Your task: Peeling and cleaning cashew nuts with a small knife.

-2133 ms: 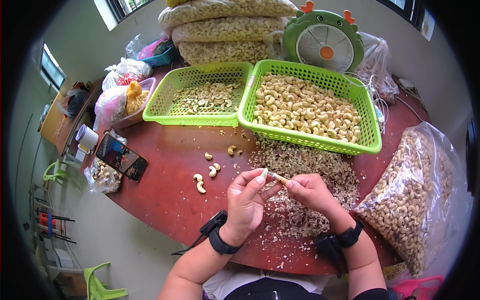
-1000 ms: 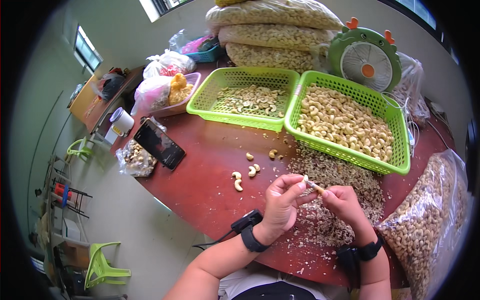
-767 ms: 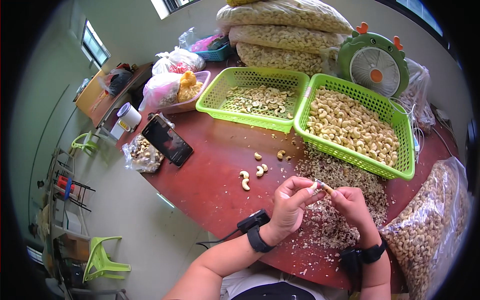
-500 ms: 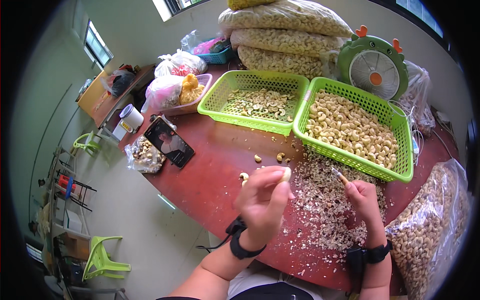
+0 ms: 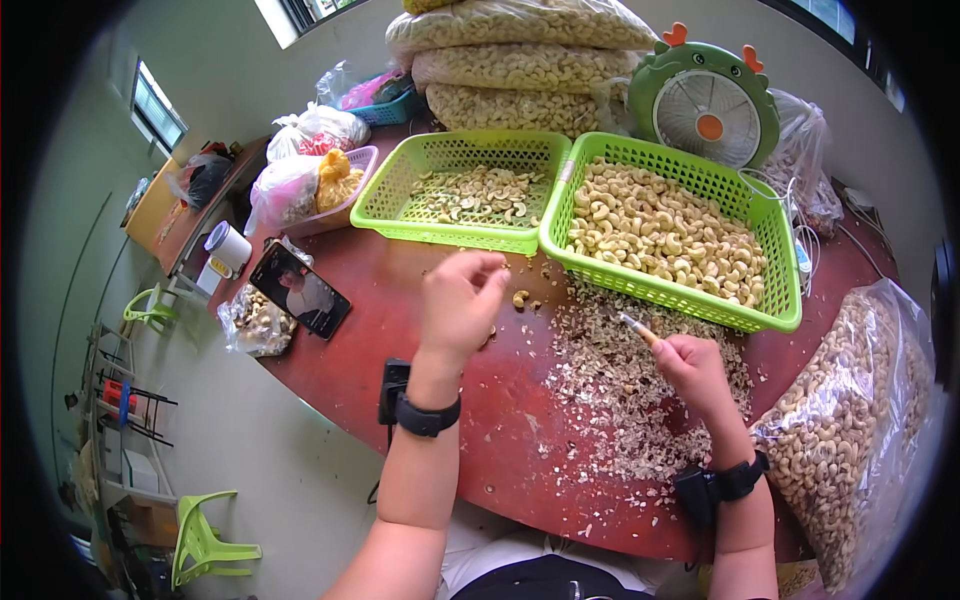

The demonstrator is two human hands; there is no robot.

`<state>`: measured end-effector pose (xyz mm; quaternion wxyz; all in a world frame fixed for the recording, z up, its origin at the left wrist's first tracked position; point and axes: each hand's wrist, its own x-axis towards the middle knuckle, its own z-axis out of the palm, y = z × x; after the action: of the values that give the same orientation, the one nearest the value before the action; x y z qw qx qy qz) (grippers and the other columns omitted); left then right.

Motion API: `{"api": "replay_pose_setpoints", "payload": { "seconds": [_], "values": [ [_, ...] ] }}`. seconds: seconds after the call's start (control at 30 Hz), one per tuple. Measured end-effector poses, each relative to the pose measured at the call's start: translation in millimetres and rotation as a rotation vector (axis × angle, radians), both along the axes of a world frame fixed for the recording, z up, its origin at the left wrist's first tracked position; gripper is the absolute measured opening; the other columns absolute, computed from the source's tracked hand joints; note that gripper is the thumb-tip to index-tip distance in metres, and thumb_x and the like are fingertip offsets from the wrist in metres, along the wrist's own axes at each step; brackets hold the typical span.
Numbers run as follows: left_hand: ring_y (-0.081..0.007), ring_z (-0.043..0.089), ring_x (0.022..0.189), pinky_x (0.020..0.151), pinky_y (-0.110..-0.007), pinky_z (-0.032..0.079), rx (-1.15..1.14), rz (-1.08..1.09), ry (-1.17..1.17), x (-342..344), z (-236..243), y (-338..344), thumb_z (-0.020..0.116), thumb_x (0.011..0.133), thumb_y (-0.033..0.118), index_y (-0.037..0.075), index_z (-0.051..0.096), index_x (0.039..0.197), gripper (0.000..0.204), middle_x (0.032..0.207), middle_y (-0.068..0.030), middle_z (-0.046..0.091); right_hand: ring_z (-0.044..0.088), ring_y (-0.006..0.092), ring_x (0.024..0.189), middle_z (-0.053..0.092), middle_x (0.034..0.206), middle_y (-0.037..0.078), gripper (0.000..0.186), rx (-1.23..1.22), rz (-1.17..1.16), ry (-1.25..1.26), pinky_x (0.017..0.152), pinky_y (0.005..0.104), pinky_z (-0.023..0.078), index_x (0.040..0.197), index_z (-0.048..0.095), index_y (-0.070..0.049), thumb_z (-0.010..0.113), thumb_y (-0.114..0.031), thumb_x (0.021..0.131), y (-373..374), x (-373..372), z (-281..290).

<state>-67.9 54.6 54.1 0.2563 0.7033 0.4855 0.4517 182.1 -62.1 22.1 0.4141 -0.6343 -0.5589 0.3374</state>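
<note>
My left hand [image 5: 460,305] is raised over the table, just short of the left green basket [image 5: 400,233]. Its thumb and fingers are drawn together, and whatever sits between them is hidden. Close to its fingertips a few loose cashews [image 5: 520,299] lie on the red tabletop. In my right hand [image 5: 692,372] is a small knife [image 5: 643,332] with a light handle, its short blade pointing up and left. That hand is above a spread of peeled skin flakes [image 5: 630,400]. Behind it stands the right green basket [image 5: 690,308], heaped with cashews [image 5: 665,230].
A clear bag of cashews [image 5: 840,430] leans at the table's right edge. Stacked cashew sacks [image 5: 520,65] and a green fan [image 5: 705,110] stand behind the baskets. At left are a phone [image 5: 300,287], a nut bag [image 5: 258,322] and a pink basket [image 5: 335,220].
My left hand, which held a pale cashew, has moved forward and left toward the left basket; the cashew no longer shows. My right hand keeps the knife. The whole view has shifted slightly.
</note>
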Motion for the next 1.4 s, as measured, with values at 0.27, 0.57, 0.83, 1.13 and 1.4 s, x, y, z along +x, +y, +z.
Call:
{"api": "replay_pose_setpoints", "payload": {
  "seconds": [0.27,0.57,0.83,1.13,1.4],
  "values": [
    [-0.0280,0.056,0.072,0.065,-0.037,0.045,0.262,-0.020,0.563,13.9,-67.2,14.8,0.060,0.071,0.011,0.002,0.062,0.082,0.014,0.081,-0.0127,0.059,0.033,0.0071,0.043,0.039,0.046,0.002,0.037,-0.029,0.043,-0.038,0.041,0.0270,0.029,0.056,0.047,0.001,0.053,-0.025,0.081,0.6,-10.3,-10.8],
    [-0.0100,0.057,0.068,0.064,-0.021,0.047,-0.874,-0.657,-0.713,25.7,-35.0,-28.9,0.059,0.075,-0.001,-0.001,0.051,0.110,0.036,0.093,-0.0069,0.058,0.032,0.0045,0.045,0.038,0.047,-0.003,0.037,-0.125,0.103,0.136,0.040,0.0244,0.027,0.056,0.046,-0.001,0.053,-0.026,0.083,-2.4,-16.8,-1.0],
    [-0.0099,0.056,0.079,0.068,-0.021,0.047,-0.802,-0.742,-0.663,31.9,-22.0,-39.5,0.060,0.073,-0.005,-0.004,0.051,0.108,0.036,0.094,-0.0056,0.058,0.034,0.0044,0.046,0.041,0.048,-0.002,0.035,-0.159,0.165,0.157,0.042,0.0243,0.029,0.058,0.051,-0.001,0.053,-0.026,0.083,-4.0,-20.2,0.3],
    [-0.0101,0.054,0.083,0.069,-0.019,0.045,-0.600,-0.785,-0.607,36.8,-29.2,-38.6,0.057,0.072,-0.011,-0.004,0.056,0.102,0.031,0.094,-0.0057,0.054,0.034,0.0044,0.046,0.042,0.047,-0.002,0.031,-0.210,0.216,0.125,0.042,0.0240,0.029,0.062,0.054,0.000,0.053,-0.024,0.082,-1.5,-23.8,0.3],
    [-0.0063,0.053,0.073,0.064,-0.019,0.044,-0.755,-0.721,-0.498,35.4,-19.9,-41.5,0.057,0.076,-0.004,-0.002,0.057,0.102,0.027,0.082,-0.0007,0.056,0.033,0.0047,0.044,0.042,0.047,-0.002,0.034,-0.260,0.124,0.039,0.040,0.0244,0.027,0.060,0.055,0.000,0.057,-0.028,0.080,-1.9,-22.6,10.6]
  ]
}}
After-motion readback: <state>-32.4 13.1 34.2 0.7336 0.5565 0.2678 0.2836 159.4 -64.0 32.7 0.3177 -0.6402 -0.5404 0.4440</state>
